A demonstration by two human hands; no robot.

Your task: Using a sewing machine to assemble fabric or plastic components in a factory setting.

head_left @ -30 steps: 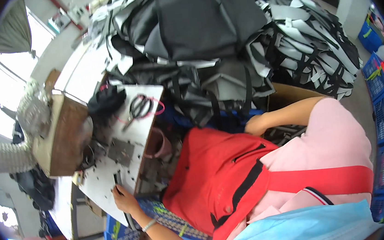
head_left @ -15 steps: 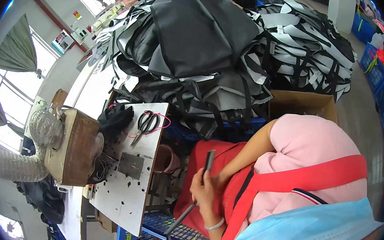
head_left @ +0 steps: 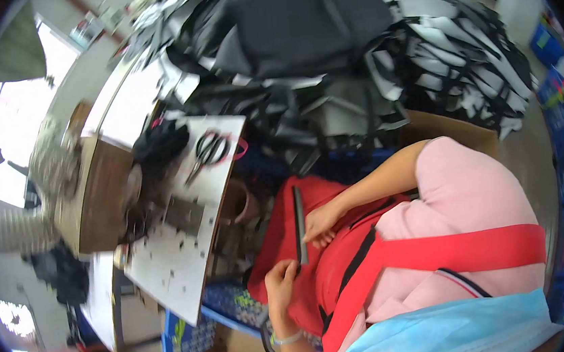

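Note:
A thin black strip (head_left: 298, 218) lies lengthwise over the red apron (head_left: 280, 230) on my lap. My left hand (head_left: 280, 286), with a thin bracelet at the wrist, pinches the strip's near end. My right hand (head_left: 322, 223) grips it around the middle, fingers closed on its edge. The far end of the strip sticks out free beyond my right hand.
To my left a white work board (head_left: 169, 268) carries black scissors (head_left: 206, 151) and a dark metal plate (head_left: 184, 214), beside a brown cardboard box (head_left: 102, 193). A big heap of black and white fabric pieces (head_left: 352, 54) fills the far side. Blue crates (head_left: 195, 330) stand below the board.
My left hand came away from the board's near edge with the black strip and moved to my lap. My right hand has now taken hold of the strip too.

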